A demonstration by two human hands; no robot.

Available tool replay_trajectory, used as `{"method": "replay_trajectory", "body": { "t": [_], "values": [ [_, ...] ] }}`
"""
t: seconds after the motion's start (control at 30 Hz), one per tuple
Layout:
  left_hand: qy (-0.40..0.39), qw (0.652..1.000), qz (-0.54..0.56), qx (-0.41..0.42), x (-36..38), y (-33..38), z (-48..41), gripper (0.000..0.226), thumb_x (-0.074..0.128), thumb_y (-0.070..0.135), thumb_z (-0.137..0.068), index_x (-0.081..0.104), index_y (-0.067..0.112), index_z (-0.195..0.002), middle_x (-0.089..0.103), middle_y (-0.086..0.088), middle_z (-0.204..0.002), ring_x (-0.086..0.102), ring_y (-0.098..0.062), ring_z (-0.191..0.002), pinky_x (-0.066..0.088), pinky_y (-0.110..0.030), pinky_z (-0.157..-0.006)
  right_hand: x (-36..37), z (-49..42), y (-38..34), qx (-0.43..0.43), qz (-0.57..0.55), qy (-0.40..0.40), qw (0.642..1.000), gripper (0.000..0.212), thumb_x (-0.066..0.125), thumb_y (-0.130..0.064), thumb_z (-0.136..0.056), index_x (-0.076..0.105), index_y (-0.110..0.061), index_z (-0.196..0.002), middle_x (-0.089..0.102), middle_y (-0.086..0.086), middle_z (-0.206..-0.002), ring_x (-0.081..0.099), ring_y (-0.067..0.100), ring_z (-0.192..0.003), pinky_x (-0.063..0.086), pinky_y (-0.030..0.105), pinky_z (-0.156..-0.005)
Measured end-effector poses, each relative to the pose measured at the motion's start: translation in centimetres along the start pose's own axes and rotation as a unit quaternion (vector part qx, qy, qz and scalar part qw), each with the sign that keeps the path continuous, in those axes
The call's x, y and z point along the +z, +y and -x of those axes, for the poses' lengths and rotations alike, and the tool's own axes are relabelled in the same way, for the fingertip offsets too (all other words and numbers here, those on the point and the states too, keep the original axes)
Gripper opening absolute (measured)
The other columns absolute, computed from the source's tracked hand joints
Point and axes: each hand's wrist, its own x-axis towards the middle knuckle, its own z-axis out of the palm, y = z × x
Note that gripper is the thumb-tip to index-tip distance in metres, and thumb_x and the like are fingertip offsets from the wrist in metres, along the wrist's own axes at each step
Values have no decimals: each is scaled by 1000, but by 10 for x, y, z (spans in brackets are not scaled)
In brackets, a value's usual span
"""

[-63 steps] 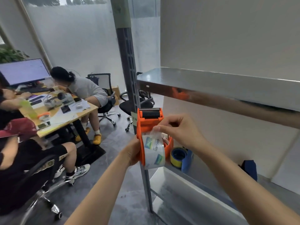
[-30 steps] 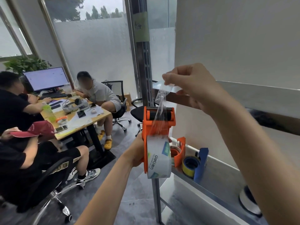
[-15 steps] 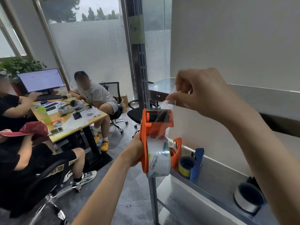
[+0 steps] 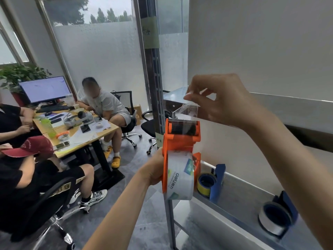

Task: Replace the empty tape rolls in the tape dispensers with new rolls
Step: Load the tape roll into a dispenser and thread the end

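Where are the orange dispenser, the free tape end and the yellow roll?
orange dispenser (image 4: 168,141): head view, on its left side plate.
free tape end (image 4: 188,110): head view, on the clear strip above the cutter.
yellow roll (image 4: 202,189): head view, on its yellow outer face.

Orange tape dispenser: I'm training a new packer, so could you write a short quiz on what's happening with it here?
1. True or false: the left hand grips the orange tape dispenser, which carries a clear tape roll.
2. The right hand pinches: A) the loose tape end above the cutter; B) a cardboard core; C) a shelf post.
3. On the metal shelf, what colour is the outside of the roll in the blue tape dispenser just beside the held one?

Key: 1 true; 2 A; 3 yellow.
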Motion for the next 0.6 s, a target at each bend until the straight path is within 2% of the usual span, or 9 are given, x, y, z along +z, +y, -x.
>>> {"method": "replay_trajectory", "body": {
  "t": [0.1, 0.2, 0.3, 0.37, 0.43, 0.5, 0.57, 0.6],
  "values": [
    [-15, 1000, 7, 0, 8, 4, 1, 26, 44, 35, -86, 62, 17, -83, 70, 1, -68, 67, -9, -57, 53, -21, -57, 8, 0, 5, 37, -33, 15, 999, 22, 65, -23, -91, 56, -8, -78, 64, 2, -67, 58, 17, -67, 42, 14, -60],
    [-34, 999, 25, -2, 14, 8, 0, 24, 44, 22, -91, 58, 14, -73, 65, 4, -52, 62, -6, -45, 50, -16, -47, 16, 0, 10, 102, -144, 17, 984, 23, 65, -16, -90, 50, -14, -73, 65, -4, -59, 66, 10, -57, 44, 16, -54],
    [-55, 998, 32, 9, 23, 12, 0, 43, 36, 13, -97, 61, 15, -62, 64, 3, -48, 61, -5, -42, 48, -15, -44, 22, -2, 15, 148, -228, 24, 962, 29, 64, -13, -90, 46, -16, -68, 60, -2, -53, 59, 11, -47, 43, 19, -50],
    [-56, 997, 51, -11, 26, 17, 3, 52, 34, 13, -98, 62, 16, -55, 62, 2, -45, 59, -5, -39, 48, -15, -42, 26, -5, 19, 169, -263, 11, 950, 31, 63, -13, -91, 45, -17, -66, 57, -2, -51, 52, 13, -44, 41, 21, -48],
    [-65, 997, 42, -8, 25, 18, 2, 42, 34, 17, -99, 61, 11, -68, 66, 1, -52, 63, -7, -46, 50, -16, -47, 31, -6, 23, 201, -301, -6, 932, 30, 63, -12, -91, 46, -16, -67, 58, 0, -53, 50, 15, -46, 40, 23, -47],
    [-76, 995, 57, -10, 20, 17, -1, 27, 42, 24, -97, 61, 7, -87, 71, -4, -71, 69, -10, -62, 54, -20, -58, 36, -3, 26, 235, -348, -20, 907, 27, 64, -12, -91, 48, -13, -69, 61, 2, -56, 52, 16, -49, 42, 24, -48],
    [-49, 997, 57, -4, 19, 19, -1, 22, 46, 25, -92, 59, 7, -90, 69, -5, -78, 69, -9, -65, 54, -20, -60, 39, 2, 28, 262, -389, -37, 883, 25, 65, -12, -90, 51, -13, -69, 63, 1, -60, 56, 15, -55, 46, 25, -53],
    [-64, 996, 67, -5, 18, 19, -3, 24, 47, 27, -89, 59, 7, -93, 69, -5, -80, 70, -11, -69, 55, -22, -62, 41, 4, 29, 274, -408, -44, 870, 25, 65, -12, -89, 51, -14, -68, 63, 1, -62, 57, 16, -57, 47, 26, -55]
  ]
}}
